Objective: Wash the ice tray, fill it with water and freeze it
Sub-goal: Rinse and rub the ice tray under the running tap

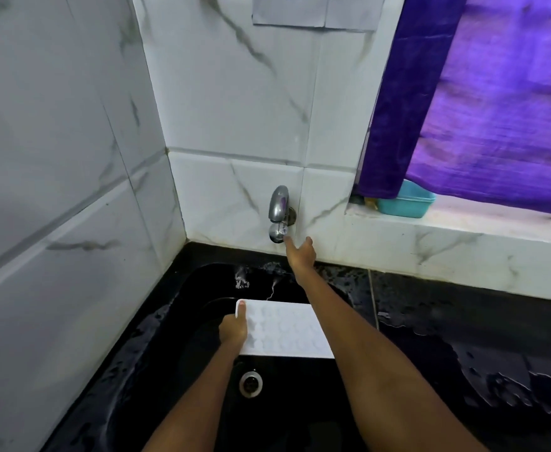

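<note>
**Ana:** Head camera first: where do the fingers sit?

**Ben:** Start with the right hand. Its fingers are stretched out and spread, holding nothing, and the fingertip just meets the underside of the chrome wall-mounted tap. The thumb points up beside it, apart from the metal.

**Ana:** And the other one?

**Ben:** The left hand grips the white rectangular plastic ice tray by its left short edge, thumb lying along the top rim, the other fingers hidden underneath. The tray is held level over the black sink basin, with the round steel drain nearer the camera than it.

**Ana:** So what does the next move hinge on?

**Ben:** On tray against spout, I'd say. The tray lies below the tap and nearer the person, long axis running left to right, parallel to the white marble-veined tiled wall. Its far long edge sits nearly beneath the spout. I can't make out a clear stream of water, only wet streaks on the basin wall.

**Ana:** Which hand is closer to the tap?

**Ben:** The right, plainly; it is already touching. The left only has to hold the tray steady, or nudge it toward the wall so the cavities fall under the outlet.

**Ana:** Risk?

**Ben:** A one-sided grip may tip the free right end once water loads it.
</note>
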